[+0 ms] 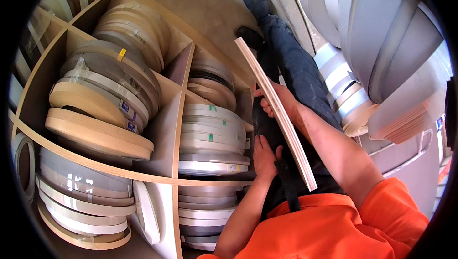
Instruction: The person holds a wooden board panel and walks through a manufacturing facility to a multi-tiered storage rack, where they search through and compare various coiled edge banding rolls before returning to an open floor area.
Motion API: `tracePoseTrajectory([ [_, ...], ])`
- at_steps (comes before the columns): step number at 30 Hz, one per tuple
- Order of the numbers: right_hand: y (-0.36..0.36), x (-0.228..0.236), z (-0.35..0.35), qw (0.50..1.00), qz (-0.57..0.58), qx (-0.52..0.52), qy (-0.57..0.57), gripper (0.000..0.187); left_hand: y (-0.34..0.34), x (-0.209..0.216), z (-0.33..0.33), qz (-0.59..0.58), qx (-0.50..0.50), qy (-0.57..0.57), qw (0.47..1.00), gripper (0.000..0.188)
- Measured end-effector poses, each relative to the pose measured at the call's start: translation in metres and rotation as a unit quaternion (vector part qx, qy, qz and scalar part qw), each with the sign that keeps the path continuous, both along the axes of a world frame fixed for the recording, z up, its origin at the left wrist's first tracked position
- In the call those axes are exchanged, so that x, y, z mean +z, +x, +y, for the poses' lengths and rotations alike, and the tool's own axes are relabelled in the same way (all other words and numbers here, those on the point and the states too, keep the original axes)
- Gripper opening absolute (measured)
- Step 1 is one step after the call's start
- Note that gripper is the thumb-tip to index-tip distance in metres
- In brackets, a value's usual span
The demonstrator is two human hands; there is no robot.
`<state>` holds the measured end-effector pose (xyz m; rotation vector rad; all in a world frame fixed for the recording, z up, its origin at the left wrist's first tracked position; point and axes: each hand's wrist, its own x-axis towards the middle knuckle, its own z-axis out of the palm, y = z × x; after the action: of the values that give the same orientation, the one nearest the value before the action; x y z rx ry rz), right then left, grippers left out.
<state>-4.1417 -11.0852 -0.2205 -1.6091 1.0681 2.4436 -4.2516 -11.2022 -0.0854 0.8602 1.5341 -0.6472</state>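
A long plywood board (282, 113) is seen edge-on, its layered pale edge slanting from near my boots down to my waist. My right hand (285, 98) is closed on it around mid-length. Its fingers curl out on the board's left side and the forearm lies to the right; part of the grip is hidden behind the edge. Lower down, my left hand (264, 158) lies against my dark trousers beside the shelf, fingers stretched out and holding nothing visible. A black strap (287, 185) hangs between that hand and the board's near end.
On the left stands a wooden shelf unit (179, 130) packed with edge-banding rolls (102, 137) in beige, white and grey. More large grey rolls (362, 25) and smaller rolls (350, 101) crowd the right side. Concrete floor (210, 8) shows at the top.
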Motion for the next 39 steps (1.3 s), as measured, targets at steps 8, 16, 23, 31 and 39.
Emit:
tracePoseTrajectory([
  [8, -0.001, -0.002, -0.003, 0.998, -0.033, 0.046, 0.022, 0.056, -0.002, -0.003, -0.007, -0.011, -0.028, 0.021, 0.999, 0.074],
  [16, -0.004, -0.012, -0.029, 0.994, -0.026, 0.084, 0.062, 0.053, 0.000, -0.004, -0.010, -0.012, -0.039, 0.010, 0.999, 0.073],
  [23, -0.001, -0.016, -0.030, 0.994, -0.018, 0.095, 0.048, 0.056, 0.007, -0.004, -0.012, 0.017, -0.050, 0.026, 0.998, 0.071],
  [31, -0.002, -0.011, -0.020, 0.995, -0.017, 0.088, 0.053, 0.049, 0.014, 0.015, -0.009, 0.023, -0.036, -0.011, 0.999, 0.071],
  [39, 0.003, -0.005, -0.021, 0.997, 0.014, 0.010, 0.070, 0.049, 0.017, 0.050, -0.023, -0.021, -0.007, -0.041, 0.999, 0.063],
])
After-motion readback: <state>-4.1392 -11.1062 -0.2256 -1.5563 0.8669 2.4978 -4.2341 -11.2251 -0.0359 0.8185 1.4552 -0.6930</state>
